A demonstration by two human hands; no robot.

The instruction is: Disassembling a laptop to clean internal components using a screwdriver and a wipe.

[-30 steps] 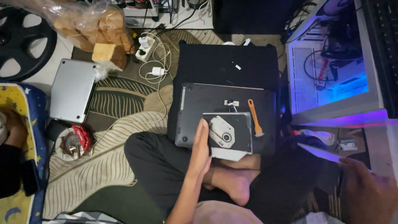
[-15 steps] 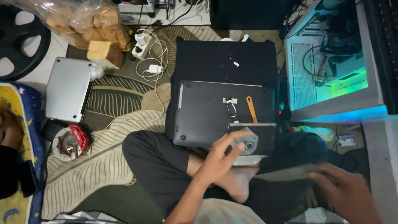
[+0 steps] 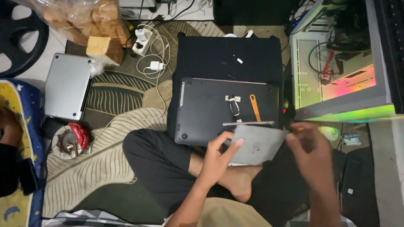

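Note:
My left hand (image 3: 219, 156) grips a flat grey rectangular drive (image 3: 257, 144) by its left edge, holding it tilted above my crossed legs. My right hand (image 3: 311, 153), blurred, is at the drive's right edge with fingers spread; whether it touches the drive is unclear. Just beyond the drive lies a dark laptop (image 3: 210, 109) turned bottom up on a black mat (image 3: 229, 56). An orange pry tool (image 3: 255, 107) and a small black-and-white part (image 3: 234, 104) rest on the laptop's base.
An open desktop computer case (image 3: 336, 71) with glowing lights stands at the right. A silver laptop (image 3: 67, 86) lies at the left, near a red-and-white object (image 3: 71, 138), a power strip with chargers (image 3: 145, 44) and bagged bread (image 3: 84, 21). Another person's arm (image 3: 10, 138) is at the far left.
The drive has been flipped and shifted right, from showing its disc side over the laptop to showing a plain grey face. My right hand has come up from the lower right to its edge.

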